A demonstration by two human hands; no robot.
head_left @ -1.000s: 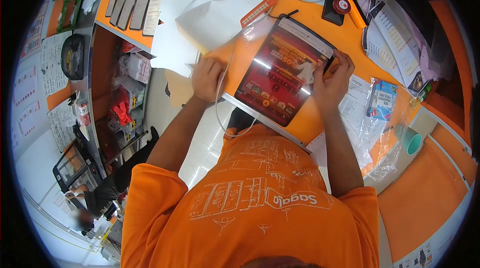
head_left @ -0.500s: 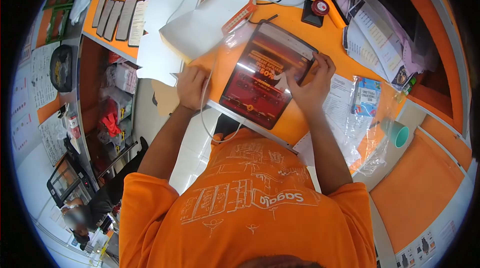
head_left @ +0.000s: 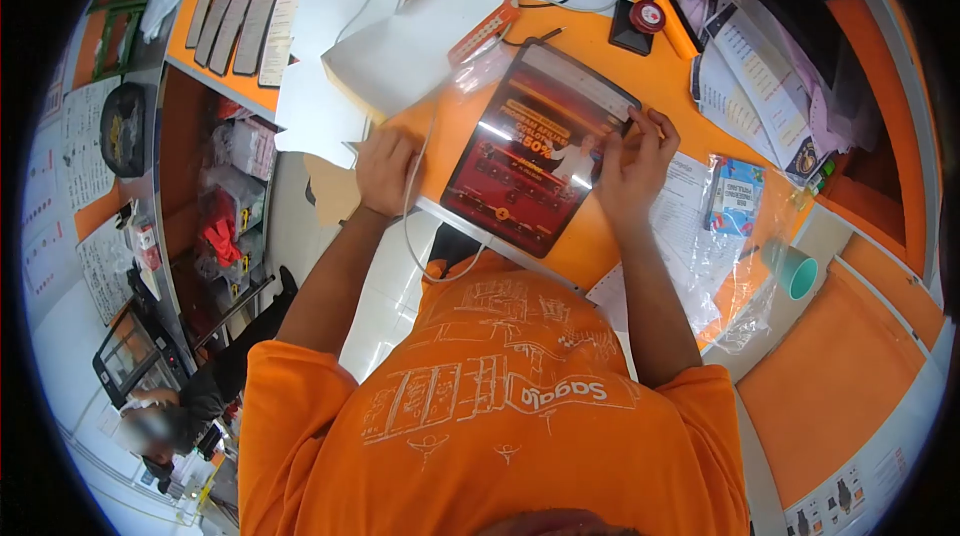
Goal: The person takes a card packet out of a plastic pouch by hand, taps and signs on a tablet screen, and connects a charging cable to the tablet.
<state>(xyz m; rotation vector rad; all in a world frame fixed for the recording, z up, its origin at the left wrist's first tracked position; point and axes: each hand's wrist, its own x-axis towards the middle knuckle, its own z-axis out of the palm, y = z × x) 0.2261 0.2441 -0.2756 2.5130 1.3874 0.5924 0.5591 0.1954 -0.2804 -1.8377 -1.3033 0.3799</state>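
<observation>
A flat, dark-edged panel point(head_left: 520, 161) with a red promotional picture lies tilted on the orange table before me. At its right edge is my right hand point(head_left: 638, 171), thumb and fingers bent together over the rim near the upper right corner. My left hand point(head_left: 387, 171) rests at the table's front edge, left of the panel and apart from it. Its fingers are curled in, and what may be under them is hidden. A white cable point(head_left: 408, 221) runs close beside that hand. Just above it sits an opened white carton point(head_left: 400, 61) with a red printed side.
Several phones point(head_left: 255, 31) are lined up at the back left. A yellow-and-black handheld tool point(head_left: 668, 1) lies by a red-and-white roll point(head_left: 647, 16). Right are papers point(head_left: 675, 206), a blue packet point(head_left: 735, 196), clear plastic point(head_left: 750, 306) and a teal cup point(head_left: 797, 274). A person point(head_left: 165, 431) is lower left.
My right thumb has drawn back from over the picture toward the panel's right edge, closer to the fingers. My left hand stays at about the same spot.
</observation>
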